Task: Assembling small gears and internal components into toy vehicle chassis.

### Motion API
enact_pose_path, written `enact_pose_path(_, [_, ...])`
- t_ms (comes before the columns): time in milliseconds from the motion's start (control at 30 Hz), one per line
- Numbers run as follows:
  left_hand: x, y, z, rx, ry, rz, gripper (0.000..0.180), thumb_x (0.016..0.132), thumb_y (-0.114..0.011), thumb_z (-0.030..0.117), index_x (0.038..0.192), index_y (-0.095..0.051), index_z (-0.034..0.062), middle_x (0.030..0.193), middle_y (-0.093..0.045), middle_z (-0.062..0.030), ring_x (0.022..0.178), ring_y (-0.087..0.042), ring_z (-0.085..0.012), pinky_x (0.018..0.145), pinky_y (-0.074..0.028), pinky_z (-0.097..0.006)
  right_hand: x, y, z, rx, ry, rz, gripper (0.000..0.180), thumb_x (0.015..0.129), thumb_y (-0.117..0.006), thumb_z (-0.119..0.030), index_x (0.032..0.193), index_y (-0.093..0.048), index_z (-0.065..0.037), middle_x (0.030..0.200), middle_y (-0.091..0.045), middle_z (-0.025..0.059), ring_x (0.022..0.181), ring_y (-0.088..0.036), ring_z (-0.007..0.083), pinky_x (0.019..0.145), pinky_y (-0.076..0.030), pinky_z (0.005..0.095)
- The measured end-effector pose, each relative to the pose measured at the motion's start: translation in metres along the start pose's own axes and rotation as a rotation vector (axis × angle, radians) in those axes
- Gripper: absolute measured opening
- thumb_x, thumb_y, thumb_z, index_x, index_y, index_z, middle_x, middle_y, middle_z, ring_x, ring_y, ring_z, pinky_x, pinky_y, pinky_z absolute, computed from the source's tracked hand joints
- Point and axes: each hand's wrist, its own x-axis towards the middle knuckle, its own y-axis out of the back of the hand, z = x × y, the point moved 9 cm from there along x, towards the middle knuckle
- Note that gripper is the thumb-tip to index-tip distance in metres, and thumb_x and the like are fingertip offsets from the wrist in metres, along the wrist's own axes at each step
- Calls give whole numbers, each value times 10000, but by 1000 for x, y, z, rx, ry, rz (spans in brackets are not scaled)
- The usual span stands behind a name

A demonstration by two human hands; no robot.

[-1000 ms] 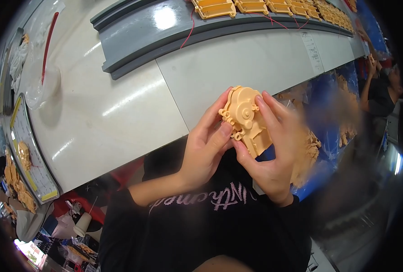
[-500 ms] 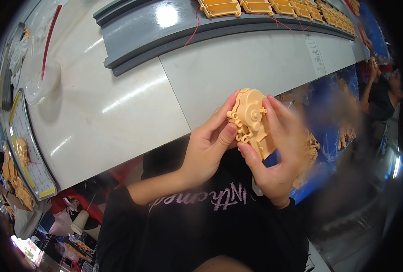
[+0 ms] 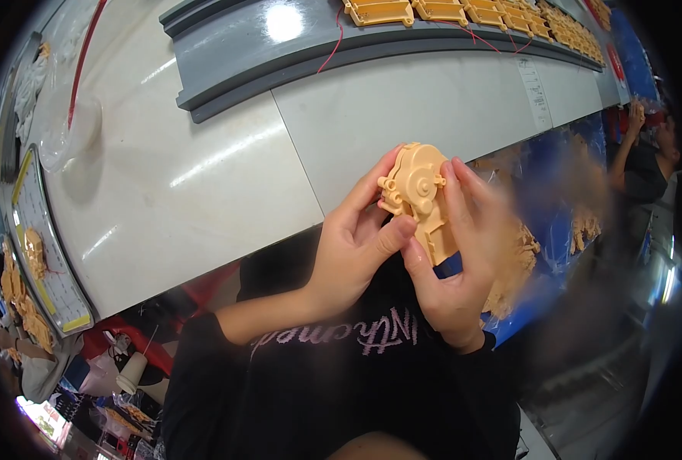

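Two hands meet in front of your chest, both closed on one tan plastic gear housing (image 3: 421, 198). Your left hand (image 3: 352, 253) comes up from the lower left with the wrist bent back; its fingers curl behind the housing's left edge and the thumb presses across the lower front, just under the round bosses. Your right hand (image 3: 460, 261) cups the part from the right and below, the fingers (image 3: 464, 199) laid upright along its right side and the palm under its narrow lower end. So each hand is pinching the housing, neither is spread, and the two thumbs sit close together at its base. The housing is held off the tabletop (image 3: 203, 169), just past its near edge, face toward you, rounded end up.

Beyond your hands, a grey channel rail (image 3: 295, 57) runs across the tabletop, and a row of tan housings (image 3: 464, 11) lies along its far side with red wires (image 3: 333, 46) trailing from them. At the far left a clear plastic bag (image 3: 69, 126) lies crumpled on the tabletop. Beside it a long tray (image 3: 46, 261) with a yellow rim holds a few more tan parts (image 3: 34, 253). To your right, a blue bin (image 3: 556, 199) looks filled with tan pieces, though it is blurred. Another person (image 3: 648, 153) is at the far right.
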Motion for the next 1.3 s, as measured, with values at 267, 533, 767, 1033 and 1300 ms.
enact_pose_path(267, [2, 2, -1, -55, 80, 108, 626, 891, -589, 41, 1415, -257, -46, 1358, -410, -139, 1235, -428, -199, 1030, -365, -318, -1, -9, -3, -4, 1, 23, 634, 637, -674, -100, 1238, -539, 50, 1226, -486, 254, 1050, -477, 360, 900, -372, 420])
enact_pose_path(533, [2, 5, 1, -29, 49, 113, 609, 889, -590, 37, 1404, -276, -50, 1334, -433, -140, 1218, -442, -193, 1018, -374, -313, -2, -11, -2, 17, -2, 24, 636, 634, -679, -100, 1237, -540, 48, 1229, -489, 247, 1081, -476, 359, 911, -368, 422])
enact_pose_path(767, [0, 12, 7, -24, -11, 130, 555, 903, -566, 45, 1384, -307, -55, 1317, -448, -143, 1206, -454, -197, 1014, -376, -324, 7, -6, 7, 230, -3, -26, 517, 720, -657, -89, 1201, -547, 66, 1227, -492, 234, 1102, -497, 337, 933, -390, 401])
enact_pose_path(1033, [-5, 8, 10, 43, -68, -5, 428, 903, -579, 55, 1270, -375, -27, 1195, -513, -155, 1117, -516, -196, 940, -439, -320, 11, -24, 48, 895, -436, -102, 254, 822, -663, -5, 1052, -587, 75, 985, -561, 85, 956, -559, 149, 855, -434, 259])
enact_pose_path(1300, [-9, 8, 11, 129, -116, -22, 431, 894, -602, 81, 1238, -358, -9, 1133, -537, -141, 1052, -550, -185, 884, -465, -301, 8, -14, 39, 712, -208, -12, 253, 757, -703, 25, 985, -604, 72, 864, -508, 72, 792, -481, 123, 741, -398, 226])
